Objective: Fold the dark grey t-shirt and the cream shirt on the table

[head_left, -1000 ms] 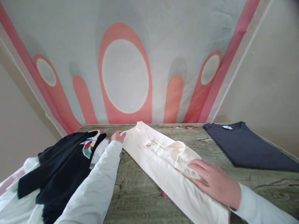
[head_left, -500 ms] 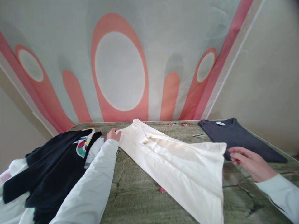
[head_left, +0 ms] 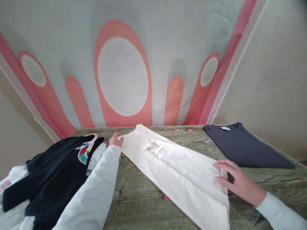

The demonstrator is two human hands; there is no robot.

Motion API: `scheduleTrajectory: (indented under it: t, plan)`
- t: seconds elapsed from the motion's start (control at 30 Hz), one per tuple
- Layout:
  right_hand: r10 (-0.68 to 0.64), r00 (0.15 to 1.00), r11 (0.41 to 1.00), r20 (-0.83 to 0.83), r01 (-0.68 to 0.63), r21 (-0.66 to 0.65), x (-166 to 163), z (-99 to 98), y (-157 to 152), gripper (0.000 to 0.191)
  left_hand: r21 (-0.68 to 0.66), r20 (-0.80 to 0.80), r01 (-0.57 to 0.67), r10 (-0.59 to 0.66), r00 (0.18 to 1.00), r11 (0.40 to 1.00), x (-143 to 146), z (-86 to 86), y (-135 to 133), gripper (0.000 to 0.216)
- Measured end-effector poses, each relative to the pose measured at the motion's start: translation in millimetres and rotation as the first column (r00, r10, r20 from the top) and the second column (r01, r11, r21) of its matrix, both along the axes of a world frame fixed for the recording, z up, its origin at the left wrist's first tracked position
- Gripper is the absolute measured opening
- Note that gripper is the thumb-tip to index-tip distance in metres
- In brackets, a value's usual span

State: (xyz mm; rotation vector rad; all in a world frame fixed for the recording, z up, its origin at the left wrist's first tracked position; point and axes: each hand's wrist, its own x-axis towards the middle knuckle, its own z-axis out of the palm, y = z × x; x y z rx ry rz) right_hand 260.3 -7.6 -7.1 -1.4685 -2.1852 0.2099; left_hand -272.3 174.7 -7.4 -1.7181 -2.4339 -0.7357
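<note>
A cream-white shirt, partly folded lengthwise, lies across the table from the upper middle to the lower right. My left hand pinches its far left edge between thumb and fingers. Resting on the right part of the cloth, my right hand has its fingers apart and grips nothing. A folded dark grey T-shirt with a small white neck label lies beyond my right hand.
At the left is a heap of clothes with a black garment bearing a colourful print on top. The wood-patterned table ends at a patterned backdrop.
My right hand has moved left and slightly down onto the white shirt, with its fingers now spread. The shirt's raised right corner now lies flatter. My left hand stays at the shirt's edge.
</note>
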Motion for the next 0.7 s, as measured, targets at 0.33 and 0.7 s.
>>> scheduleTrajectory:
  t: [0.33,0.7]
  plan:
    - [-0.053,0.997,0.99,0.064,0.045,0.131,24.7,-27.5,20.8,0.021,-0.381,-0.037,0.128,-0.153,0.987,0.916,-3.3,26.6,-12.8,0.014]
    - [-0.476,0.751,0.877,-0.458,0.362,-0.316,76.7,-23.2,52.1,0.03,-0.499,0.119,0.309,-0.289,0.95,0.81,-6.5,38.8,14.2,0.023]
